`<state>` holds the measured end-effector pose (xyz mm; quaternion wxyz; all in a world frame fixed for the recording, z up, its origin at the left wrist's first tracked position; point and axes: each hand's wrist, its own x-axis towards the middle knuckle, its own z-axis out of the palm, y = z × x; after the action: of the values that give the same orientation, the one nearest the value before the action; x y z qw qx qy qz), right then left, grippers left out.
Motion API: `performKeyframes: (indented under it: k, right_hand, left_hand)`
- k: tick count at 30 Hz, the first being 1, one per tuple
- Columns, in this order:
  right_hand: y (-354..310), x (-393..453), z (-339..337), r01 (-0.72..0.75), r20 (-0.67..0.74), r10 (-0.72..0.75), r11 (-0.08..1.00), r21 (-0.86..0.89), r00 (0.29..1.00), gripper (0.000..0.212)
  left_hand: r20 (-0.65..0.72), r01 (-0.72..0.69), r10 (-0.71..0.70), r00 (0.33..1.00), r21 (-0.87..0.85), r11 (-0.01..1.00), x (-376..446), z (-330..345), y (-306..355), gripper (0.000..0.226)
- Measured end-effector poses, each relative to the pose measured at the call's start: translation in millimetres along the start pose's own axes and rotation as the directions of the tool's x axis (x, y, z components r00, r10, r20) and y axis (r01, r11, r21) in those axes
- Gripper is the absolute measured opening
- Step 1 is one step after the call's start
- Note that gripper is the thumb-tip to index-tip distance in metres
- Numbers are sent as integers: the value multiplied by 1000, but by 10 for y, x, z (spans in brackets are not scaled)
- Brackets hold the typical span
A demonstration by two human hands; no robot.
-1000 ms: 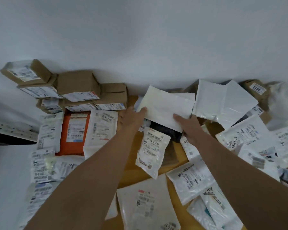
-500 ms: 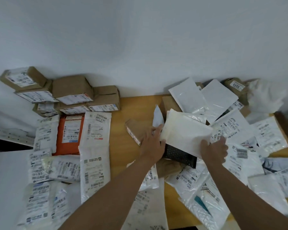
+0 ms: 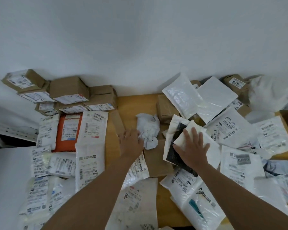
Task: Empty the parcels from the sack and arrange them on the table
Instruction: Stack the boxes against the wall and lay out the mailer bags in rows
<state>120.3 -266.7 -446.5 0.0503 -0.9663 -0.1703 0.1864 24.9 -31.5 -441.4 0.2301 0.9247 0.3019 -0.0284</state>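
Observation:
My right hand lies flat with spread fingers on a cream padded envelope that sits over a black dotted packet in the loose pile at centre right. My left hand reaches to a crumpled white bag parcel on the wooden table; its fingertips touch the bag's left edge, and whether they grip it is unclear. Sorted white mailers and an orange mailer lie in rows at left.
Brown cardboard boxes are stacked against the wall at back left. A loose heap of white mailers and small brown boxes covers the right side. A crumpled white sack sits at far right. A flat brown envelope lies between my arms.
The cream envelope, held up in both hands a second ago, now lies on the pile under my flat right hand. My left hand let go and moved left to the crumpled white bag.

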Motion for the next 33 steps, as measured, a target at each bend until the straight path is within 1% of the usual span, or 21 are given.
performKeyframes:
  k: [3,5,6,8,9,10,12,14,16,17,18,20,21,23,25,26,28,29,30,31,33]
  right_hand:
    - [-83,39,-95,16,-82,-18,1000,-20,997,77]
    - [-217,88,-158,148,-161,-155,987,-59,975,76]
    - [-306,114,-189,218,-190,-231,972,-85,954,75]
    - [-500,155,-256,342,-179,-353,935,-87,918,75]
    - [-591,171,-263,396,-161,-402,916,-70,901,74]
    - [-689,197,-255,445,-114,-447,894,-45,887,72]
    - [-896,239,-249,527,41,-528,849,35,848,67]
    - [-1085,313,-240,568,187,-576,817,96,796,62]
    - [-1215,424,-213,565,337,-554,822,76,761,60]
    - [-1244,483,-169,550,360,-524,835,36,772,59]
    - [-1279,528,-121,543,306,-512,839,-20,802,56]
    - [-1356,579,-37,493,113,-482,864,-102,869,50]
    - [-1389,587,-19,459,61,-455,885,-83,888,50]
    - [-1501,642,-51,410,62,-415,909,73,908,57]
    - [-1633,692,-157,293,78,-335,898,329,939,56]
    - [-1721,731,-219,194,106,-283,842,504,953,61]
    - [-1881,850,-348,-96,227,-138,615,782,964,82]
    - [-1948,919,-412,-213,288,-76,504,837,955,84]
    - [-1989,1004,-476,-294,337,-25,430,854,941,82]
    - [-2003,1082,-530,-350,378,4,388,853,926,78]
    - [-2017,1208,-567,-386,413,-20,318,866,911,70]
  left_hand:
    - [69,86,-87,994,8,996,35,-5,17,35]
    - [40,108,-108,993,2,994,63,-15,39,41]
    - [-3,166,-166,986,-14,986,76,-33,53,46]
    - [-95,355,-375,922,-174,918,101,-135,71,56]
    - [-119,410,-450,885,-257,875,115,-184,52,61]
    - [-127,437,-487,864,-289,852,148,-212,2,63]
    - [-54,486,-516,855,-264,833,218,-273,-97,61]
    - [23,485,-491,871,-206,850,290,-308,-182,56]
    - [40,429,-429,902,-185,884,345,-338,-234,52]
    - [26,390,-391,920,-176,904,363,-330,-248,50]
    - [8,348,-351,936,-158,924,372,-326,-254,49]
    - [-18,271,-274,961,-108,957,357,-301,-253,53]
    - [-23,241,-244,969,-86,967,341,-276,-232,56]
    - [-67,192,-194,979,-40,981,319,-241,-219,63]
    - [-111,99,-97,989,11,995,309,-224,-204,63]
    - [-120,40,-35,992,47,998,302,-233,-209,60]
    - [-162,-68,74,984,44,997,284,-284,-222,54]
    - [-204,-117,117,972,9,993,274,-322,-228,52]
    - [-238,-160,153,959,-10,987,268,-356,-239,51]
    - [-260,-189,178,949,-16,982,269,-394,-243,50]
    - [-326,-188,171,930,-20,982,321,-459,-316,40]
